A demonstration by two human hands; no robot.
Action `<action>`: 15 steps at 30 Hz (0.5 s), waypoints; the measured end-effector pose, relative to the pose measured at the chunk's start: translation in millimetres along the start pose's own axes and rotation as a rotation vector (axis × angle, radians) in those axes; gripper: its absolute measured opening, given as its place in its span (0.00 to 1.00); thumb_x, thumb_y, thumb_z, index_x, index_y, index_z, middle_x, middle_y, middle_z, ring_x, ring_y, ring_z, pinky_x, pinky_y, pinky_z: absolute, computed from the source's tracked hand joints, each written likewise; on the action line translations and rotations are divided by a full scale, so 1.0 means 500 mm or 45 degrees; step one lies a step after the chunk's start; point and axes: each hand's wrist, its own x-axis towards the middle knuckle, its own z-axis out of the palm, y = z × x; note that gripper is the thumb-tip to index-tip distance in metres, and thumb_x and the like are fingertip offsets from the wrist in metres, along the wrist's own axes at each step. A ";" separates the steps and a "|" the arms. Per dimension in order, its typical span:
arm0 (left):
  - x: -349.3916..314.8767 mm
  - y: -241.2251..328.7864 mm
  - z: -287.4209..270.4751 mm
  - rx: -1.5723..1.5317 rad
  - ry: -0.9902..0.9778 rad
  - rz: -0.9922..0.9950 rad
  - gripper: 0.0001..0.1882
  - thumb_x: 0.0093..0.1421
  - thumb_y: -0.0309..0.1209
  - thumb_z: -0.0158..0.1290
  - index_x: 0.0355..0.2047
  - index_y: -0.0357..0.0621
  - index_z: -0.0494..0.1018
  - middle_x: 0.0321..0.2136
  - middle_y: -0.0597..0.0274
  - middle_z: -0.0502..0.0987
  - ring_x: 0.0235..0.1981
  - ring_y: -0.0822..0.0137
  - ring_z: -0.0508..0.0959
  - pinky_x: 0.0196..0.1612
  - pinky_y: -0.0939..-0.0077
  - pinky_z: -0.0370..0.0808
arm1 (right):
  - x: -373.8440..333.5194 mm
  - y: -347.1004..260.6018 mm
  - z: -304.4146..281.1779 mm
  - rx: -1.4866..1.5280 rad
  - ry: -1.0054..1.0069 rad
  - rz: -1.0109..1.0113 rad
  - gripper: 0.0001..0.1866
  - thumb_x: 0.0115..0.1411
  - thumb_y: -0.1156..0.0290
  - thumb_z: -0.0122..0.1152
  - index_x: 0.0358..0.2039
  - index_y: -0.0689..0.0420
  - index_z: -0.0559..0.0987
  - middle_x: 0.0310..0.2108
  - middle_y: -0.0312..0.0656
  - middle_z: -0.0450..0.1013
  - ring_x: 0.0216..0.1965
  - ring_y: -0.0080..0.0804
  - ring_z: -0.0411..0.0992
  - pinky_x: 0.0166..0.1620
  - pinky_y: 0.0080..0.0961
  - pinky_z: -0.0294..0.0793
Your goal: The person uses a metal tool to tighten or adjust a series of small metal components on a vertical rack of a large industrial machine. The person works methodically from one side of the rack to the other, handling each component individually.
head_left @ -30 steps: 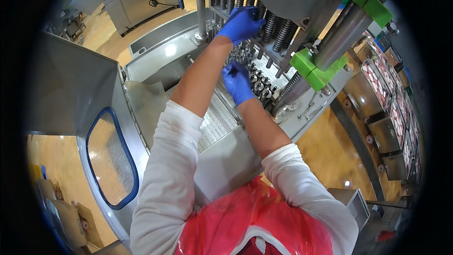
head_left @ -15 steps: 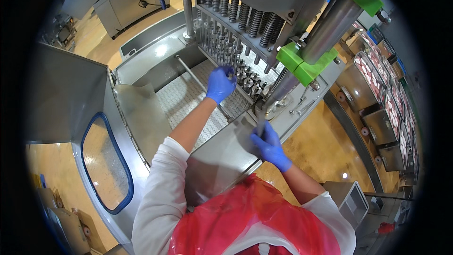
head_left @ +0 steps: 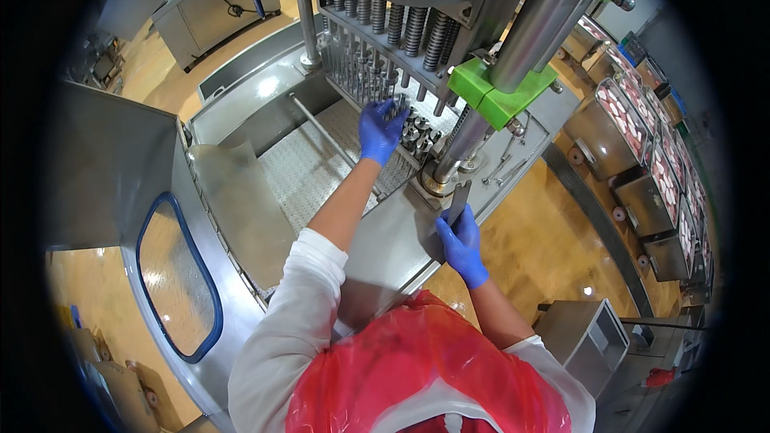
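My right hand [head_left: 461, 247], in a blue glove, is closed around a flat steel bar [head_left: 459, 202] whose notched end points up and away from me. My left hand [head_left: 380, 131], also gloved in blue, reaches into the machine beneath the spring rows. Its fingers are curled on a small steel part [head_left: 401, 103], mostly hidden by the glove. Just right of that hand stands a cluster of short steel cylindrical fittings [head_left: 419, 135]. Thin vertical rods [head_left: 357, 72] hang behind it, under a block carrying coil springs [head_left: 396, 22].
A perforated white bed [head_left: 309, 168] and a crossbar [head_left: 322, 130] lie left of my arm. A thick steel column [head_left: 533, 32] with a green clamp [head_left: 501, 92] rises on the right. Loose tools [head_left: 505, 170] rest on the ledge. Bins of pale pink pieces [head_left: 622, 116] stand beyond.
My right hand has turned the steel bar more upright, bringing it into clear sight. My left hand stays by the fittings, its fingers shifted slightly. The view has moved a little.
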 end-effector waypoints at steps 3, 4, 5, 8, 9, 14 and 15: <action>0.016 0.106 0.008 0.221 0.004 -0.039 0.23 0.56 0.33 0.67 0.48 0.31 0.78 0.42 0.42 0.83 0.45 0.55 0.84 0.47 0.66 0.78 | 0.001 0.013 -0.013 0.016 0.021 0.007 0.11 0.62 0.71 0.63 0.40 0.59 0.71 0.29 0.37 0.70 0.31 0.24 0.68 0.36 0.26 0.70; 0.021 0.089 0.010 0.306 -0.048 -0.046 0.25 0.56 0.37 0.66 0.49 0.31 0.78 0.44 0.38 0.81 0.44 0.52 0.84 0.48 0.65 0.78 | -0.004 0.020 -0.017 -0.032 0.014 0.002 0.11 0.62 0.71 0.63 0.40 0.59 0.71 0.29 0.37 0.70 0.31 0.24 0.69 0.36 0.26 0.70; 0.023 0.084 0.004 0.294 -0.041 -0.035 0.26 0.57 0.38 0.66 0.49 0.31 0.78 0.44 0.38 0.81 0.44 0.51 0.84 0.48 0.65 0.78 | -0.004 0.015 -0.011 -0.068 0.000 -0.008 0.11 0.62 0.70 0.63 0.40 0.59 0.72 0.29 0.37 0.71 0.31 0.23 0.69 0.36 0.26 0.71; 0.023 0.080 0.000 0.297 -0.011 -0.004 0.26 0.58 0.37 0.65 0.51 0.30 0.77 0.43 0.39 0.82 0.45 0.53 0.84 0.48 0.66 0.78 | -0.003 0.001 -0.001 -0.078 -0.033 -0.001 0.11 0.62 0.70 0.63 0.40 0.60 0.72 0.28 0.41 0.73 0.29 0.28 0.71 0.35 0.29 0.71; 0.012 0.102 0.010 0.199 -0.071 -0.028 0.26 0.59 0.36 0.64 0.52 0.30 0.76 0.44 0.40 0.82 0.45 0.55 0.84 0.48 0.67 0.78 | -0.004 0.002 -0.006 -0.125 -0.031 0.007 0.11 0.62 0.71 0.63 0.40 0.60 0.72 0.28 0.40 0.72 0.30 0.26 0.70 0.36 0.28 0.72; 0.003 0.103 0.032 -0.047 -0.029 0.011 0.24 0.60 0.32 0.64 0.53 0.29 0.75 0.43 0.44 0.84 0.42 0.68 0.83 0.46 0.72 0.77 | -0.006 -0.006 -0.001 -0.298 -0.076 0.055 0.10 0.61 0.72 0.63 0.40 0.59 0.72 0.28 0.38 0.72 0.31 0.23 0.70 0.38 0.26 0.72; 0.005 0.103 0.036 0.013 -0.033 0.031 0.24 0.60 0.31 0.63 0.54 0.29 0.75 0.43 0.44 0.83 0.42 0.67 0.83 0.46 0.72 0.77 | -0.008 -0.002 -0.002 -0.294 -0.068 0.042 0.10 0.61 0.72 0.63 0.40 0.59 0.73 0.28 0.39 0.73 0.31 0.24 0.70 0.38 0.26 0.73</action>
